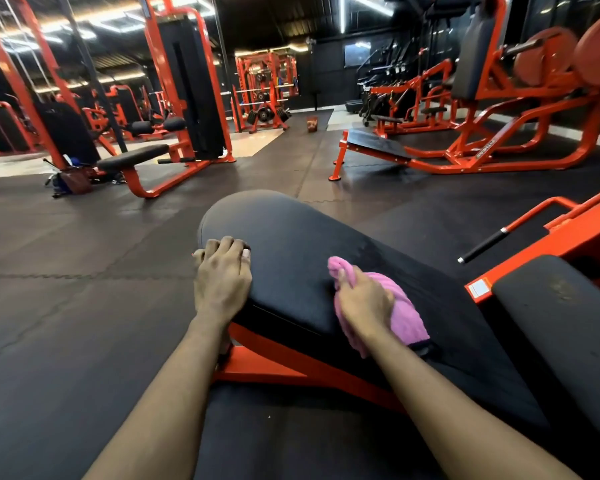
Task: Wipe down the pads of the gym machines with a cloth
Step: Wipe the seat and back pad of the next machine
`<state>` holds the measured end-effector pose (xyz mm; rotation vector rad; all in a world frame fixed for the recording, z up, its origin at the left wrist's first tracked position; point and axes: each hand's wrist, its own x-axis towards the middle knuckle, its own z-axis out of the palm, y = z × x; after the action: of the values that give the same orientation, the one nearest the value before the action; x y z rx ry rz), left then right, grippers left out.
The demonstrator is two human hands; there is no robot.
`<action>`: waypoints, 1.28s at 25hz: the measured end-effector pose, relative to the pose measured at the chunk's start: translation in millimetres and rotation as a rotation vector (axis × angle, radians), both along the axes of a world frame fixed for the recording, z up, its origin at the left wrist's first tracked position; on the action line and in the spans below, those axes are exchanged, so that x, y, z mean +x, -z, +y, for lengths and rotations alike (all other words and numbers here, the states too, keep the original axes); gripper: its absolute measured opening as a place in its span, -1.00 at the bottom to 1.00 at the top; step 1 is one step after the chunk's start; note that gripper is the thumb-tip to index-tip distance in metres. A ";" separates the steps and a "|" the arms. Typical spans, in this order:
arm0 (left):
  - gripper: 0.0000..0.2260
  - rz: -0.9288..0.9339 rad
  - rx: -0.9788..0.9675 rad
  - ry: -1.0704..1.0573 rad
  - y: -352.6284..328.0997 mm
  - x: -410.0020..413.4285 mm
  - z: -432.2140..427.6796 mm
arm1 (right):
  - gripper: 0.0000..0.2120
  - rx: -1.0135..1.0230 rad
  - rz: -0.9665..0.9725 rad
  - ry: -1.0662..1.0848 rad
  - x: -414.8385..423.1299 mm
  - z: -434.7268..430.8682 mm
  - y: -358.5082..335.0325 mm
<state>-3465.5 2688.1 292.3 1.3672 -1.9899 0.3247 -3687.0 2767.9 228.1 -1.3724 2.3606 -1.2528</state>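
Note:
A long black pad point(291, 237) on an orange frame stretches away from me in the middle of the view. My left hand point(220, 275) rests flat on the pad's left edge, fingers curled over the side, holding nothing. My right hand point(364, 303) presses a bunched pink cloth point(407, 317) onto the pad's top surface. A damp streak shows on the pad just beyond the cloth. A second black pad point(565, 323) lies to the right, lower down.
An orange handle bar with a black grip point(489, 242) sticks out to the right of the pad. Another orange machine with a black seat point(132, 157) stands at the left, with bags point(73, 178) on the floor beside it. A plate-loaded machine point(482, 126) stands at the right.

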 end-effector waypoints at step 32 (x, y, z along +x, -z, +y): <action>-0.82 0.191 -0.200 0.014 17.9 -8.8 -1.6 | -0.64 0.044 0.108 -0.308 -81.6 -260.3 -17.6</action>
<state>-3474.3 2686.5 274.4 1.2104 -1.7592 0.3621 -3768.6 2507.6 245.7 -1.7467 2.1185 -1.0588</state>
